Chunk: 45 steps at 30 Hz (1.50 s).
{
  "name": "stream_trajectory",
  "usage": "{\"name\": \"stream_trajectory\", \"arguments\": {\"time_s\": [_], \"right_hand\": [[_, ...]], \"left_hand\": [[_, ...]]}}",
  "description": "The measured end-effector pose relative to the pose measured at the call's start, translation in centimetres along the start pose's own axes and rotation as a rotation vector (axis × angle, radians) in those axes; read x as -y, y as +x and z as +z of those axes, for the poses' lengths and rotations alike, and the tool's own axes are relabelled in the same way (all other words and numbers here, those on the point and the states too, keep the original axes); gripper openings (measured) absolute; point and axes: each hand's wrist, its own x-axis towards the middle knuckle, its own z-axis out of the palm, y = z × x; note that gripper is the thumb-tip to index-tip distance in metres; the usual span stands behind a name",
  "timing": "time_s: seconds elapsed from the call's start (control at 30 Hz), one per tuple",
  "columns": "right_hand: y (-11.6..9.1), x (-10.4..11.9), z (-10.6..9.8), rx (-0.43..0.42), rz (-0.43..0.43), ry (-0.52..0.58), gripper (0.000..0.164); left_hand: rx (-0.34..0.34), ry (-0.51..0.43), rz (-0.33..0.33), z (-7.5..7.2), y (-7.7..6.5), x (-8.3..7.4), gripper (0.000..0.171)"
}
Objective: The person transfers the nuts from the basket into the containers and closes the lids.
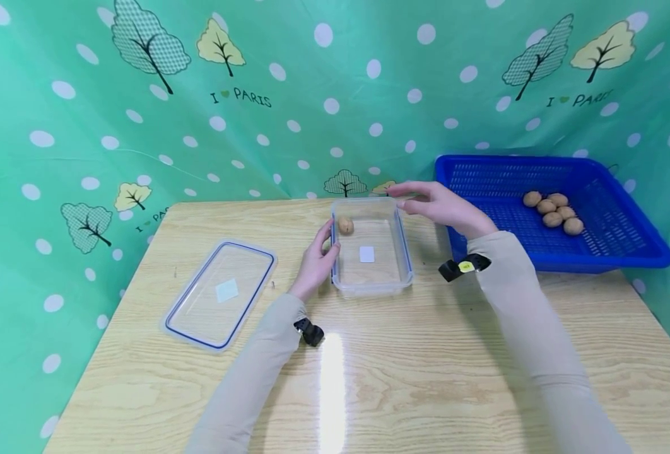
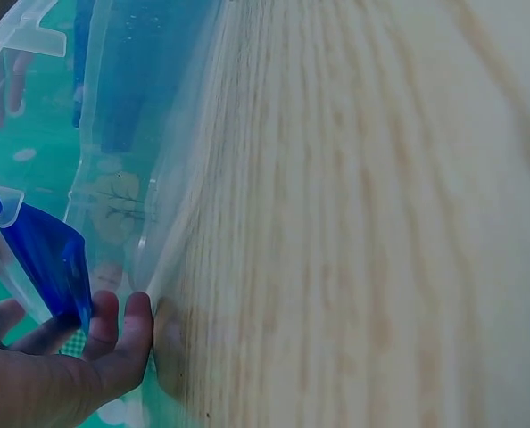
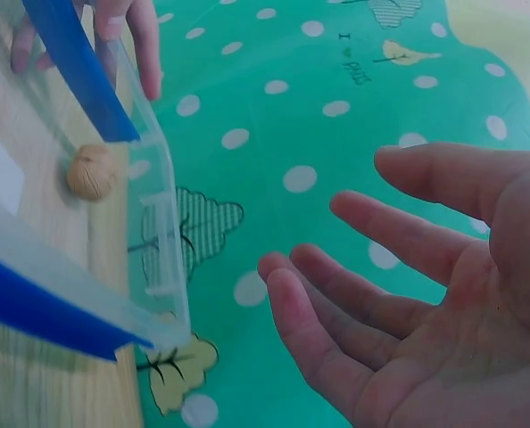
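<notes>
A clear plastic food container (image 1: 371,289) with blue side latches stands open on the wooden table. Inside it, near the far left corner, lies one walnut (image 1: 345,226), whose ridged shell shows in the right wrist view as a tan walnut (image 3: 93,173). My left hand (image 1: 314,261) holds the container's left side; in the left wrist view its bent fingers (image 2: 133,332) sit around the hanging blue latch and low against the wall. My right hand (image 1: 438,205) hovers by the far right corner, palm empty and fingers spread in the right wrist view.
A blue plastic basket (image 1: 590,261) stands at the right with several walnuts (image 1: 552,211) in it. The container's clear lid (image 1: 221,328), edged with a blue seal, lies flat on the left of the table (image 1: 414,391). A green dotted curtain (image 1: 289,44) hangs behind.
</notes>
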Motion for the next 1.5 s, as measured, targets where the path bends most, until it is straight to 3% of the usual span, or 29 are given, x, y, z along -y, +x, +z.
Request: {"name": "stream_trajectory", "arguments": {"time_s": [0.27, 0.53, 0.67, 1.1, 1.3, 1.5], "right_hand": [[-1.7, -0.4, -2.1, -0.041, 0.027, -0.051, 0.043], [-3.2, -1.3, -4.8, -0.079, 0.082, -0.031, 0.047], [-3.9, -1.8, -6.1, -0.095, 0.090, -0.034, 0.049], [-5.0, -3.2, -9.2, -0.102, 0.157, -0.124, 0.058], [-5.6, -3.6, -10.8, -0.091, 0.230, -0.082, 0.060], [-6.1, -4.2, -12.2, -0.076, 0.201, -0.107, 0.060]], "left_hand": [[0.009, 0.009, 0.004, -0.1, -0.1, -0.1, 0.058], [0.003, 0.032, 0.034, -0.1, -0.1, 0.0, 0.057], [0.006, 0.034, 0.001, -0.1, 0.0, 0.0, 0.057], [0.018, 0.021, -0.002, -0.2, -0.1, 0.0, 0.057], [0.015, 0.020, -0.013, -0.2, -0.1, 0.1, 0.057], [0.015, 0.023, -0.014, -0.1, 0.0, 0.1, 0.058]]}}
